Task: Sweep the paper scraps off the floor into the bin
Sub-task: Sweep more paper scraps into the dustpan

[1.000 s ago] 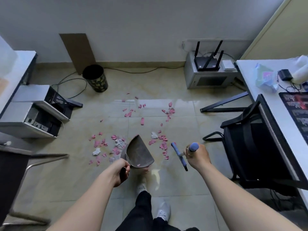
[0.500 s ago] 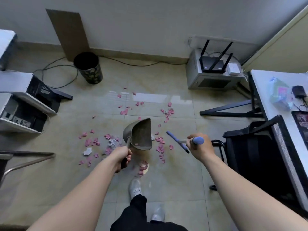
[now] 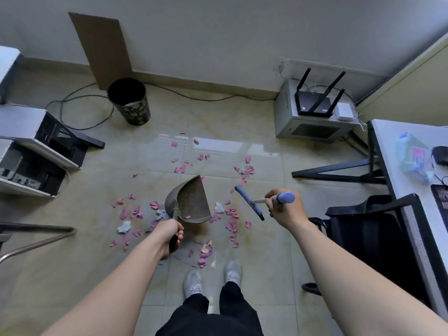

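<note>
Several pink and white paper scraps (image 3: 229, 217) lie scattered over the tiled floor in front of my feet. My left hand (image 3: 169, 236) grips the handle of a grey dustpan (image 3: 190, 203), which is held above the floor with a single pink scrap inside it. My right hand (image 3: 282, 209) grips the blue-capped handle of a small broom (image 3: 249, 202), its blue head raised to the right of the dustpan. A black patterned bin (image 3: 129, 101) stands open by the far wall, well beyond the scraps.
A cardboard sheet (image 3: 101, 48) leans on the wall behind the bin, with cables (image 3: 80, 110) on the floor nearby. Computer cases (image 3: 36, 151) sit at left, a router on a metal box (image 3: 312, 117) at back right, and a black chair (image 3: 378, 241) and desk (image 3: 397, 156) at right.
The view has shifted forward and tilted down, so my feet now show. Both hands still hold the dustpan and broom above the floor; the dustpan has turned slightly.
</note>
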`<action>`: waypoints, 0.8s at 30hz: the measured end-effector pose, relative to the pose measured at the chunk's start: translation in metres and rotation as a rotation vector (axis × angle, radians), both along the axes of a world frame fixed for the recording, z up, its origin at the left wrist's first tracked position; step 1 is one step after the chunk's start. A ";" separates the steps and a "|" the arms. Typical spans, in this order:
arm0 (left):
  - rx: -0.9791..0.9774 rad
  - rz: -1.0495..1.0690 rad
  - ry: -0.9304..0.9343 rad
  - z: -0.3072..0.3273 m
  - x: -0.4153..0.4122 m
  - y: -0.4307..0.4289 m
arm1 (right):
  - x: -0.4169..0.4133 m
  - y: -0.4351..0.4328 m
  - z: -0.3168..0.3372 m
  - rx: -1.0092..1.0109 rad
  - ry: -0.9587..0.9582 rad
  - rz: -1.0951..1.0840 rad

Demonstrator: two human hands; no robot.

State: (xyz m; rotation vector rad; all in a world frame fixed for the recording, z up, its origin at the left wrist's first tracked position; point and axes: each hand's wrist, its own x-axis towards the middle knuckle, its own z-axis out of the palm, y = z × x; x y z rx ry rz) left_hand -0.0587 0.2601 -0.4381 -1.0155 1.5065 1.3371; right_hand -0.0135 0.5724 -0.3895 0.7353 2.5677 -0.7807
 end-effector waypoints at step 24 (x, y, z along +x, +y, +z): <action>-0.149 0.328 0.005 -0.025 -0.066 0.111 | -0.153 0.156 -0.078 0.042 0.135 0.050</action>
